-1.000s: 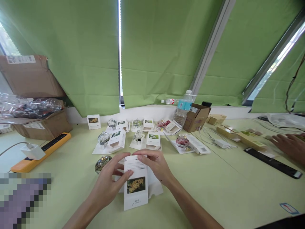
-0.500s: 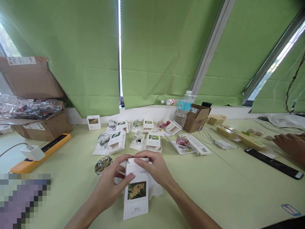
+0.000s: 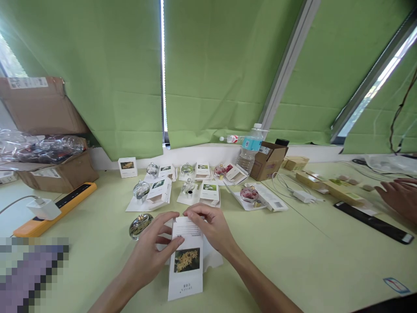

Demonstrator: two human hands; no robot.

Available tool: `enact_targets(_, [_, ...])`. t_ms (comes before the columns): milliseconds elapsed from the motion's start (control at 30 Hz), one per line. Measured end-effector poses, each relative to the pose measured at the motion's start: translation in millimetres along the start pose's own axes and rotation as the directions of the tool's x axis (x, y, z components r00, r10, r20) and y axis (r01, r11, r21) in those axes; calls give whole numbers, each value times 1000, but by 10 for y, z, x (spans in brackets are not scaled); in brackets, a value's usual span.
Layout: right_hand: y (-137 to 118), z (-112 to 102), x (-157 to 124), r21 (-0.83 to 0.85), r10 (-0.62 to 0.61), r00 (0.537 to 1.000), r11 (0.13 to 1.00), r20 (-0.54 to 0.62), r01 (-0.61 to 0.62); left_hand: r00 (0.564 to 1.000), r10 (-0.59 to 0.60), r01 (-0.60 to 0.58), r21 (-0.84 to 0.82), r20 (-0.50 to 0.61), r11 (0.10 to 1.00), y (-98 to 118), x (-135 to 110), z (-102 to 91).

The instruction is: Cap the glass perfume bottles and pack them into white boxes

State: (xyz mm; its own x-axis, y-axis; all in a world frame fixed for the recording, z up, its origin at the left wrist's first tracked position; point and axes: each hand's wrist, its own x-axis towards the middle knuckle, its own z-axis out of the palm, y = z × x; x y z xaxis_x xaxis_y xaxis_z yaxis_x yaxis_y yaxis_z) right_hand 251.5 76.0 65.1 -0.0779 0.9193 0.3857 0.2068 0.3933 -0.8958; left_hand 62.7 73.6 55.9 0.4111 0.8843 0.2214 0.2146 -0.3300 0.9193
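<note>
A small white carton (image 3: 186,261) with a picture of yellow flowers lies on the pale green table (image 3: 293,252) in front of me. My left hand (image 3: 148,252) grips its left side, thumb across the front. My right hand (image 3: 211,228) pinches the flap at its top end. White paper (image 3: 213,257) lies under the carton. A round glass bottle (image 3: 139,225) rests just left of my left hand.
Several glass bottles (image 3: 141,189) and opened white cartons (image 3: 209,191) stand in rows behind. A water bottle (image 3: 250,148) and a brown box (image 3: 269,160) are further back. An orange power strip (image 3: 55,208) lies at left. Another person's hand (image 3: 399,198) rests at the right edge.
The carton has slid a little toward me, and my right fingers have pressed the top flap down. The other person's hand at the right has shifted slightly.
</note>
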Motion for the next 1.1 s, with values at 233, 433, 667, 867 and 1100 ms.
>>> enact_targets(233, [31,-106,33,164,136,990,977,35,-140,991,-64,43,-179,-114,983,31,37,-71])
enact_targets(433, [39,-97,29,221,168,984,959,53,-176,990,-82,55,-228,-111,972,-6,51,-119])
enact_targets(667, [31,-87,31,219,158,987,962,31,-161,991,-88,63,-234,-99,970,-9,50,-127])
enact_targets(867, [54,-87,38,223,144,990,965,5,-141,990,-85,58,-225,-112,973,-20,52,-130])
enact_targets(1100, [58,-82,35,238,149,989,960,0,-145,989,-102,73,-253,-103,965,-27,53,-137])
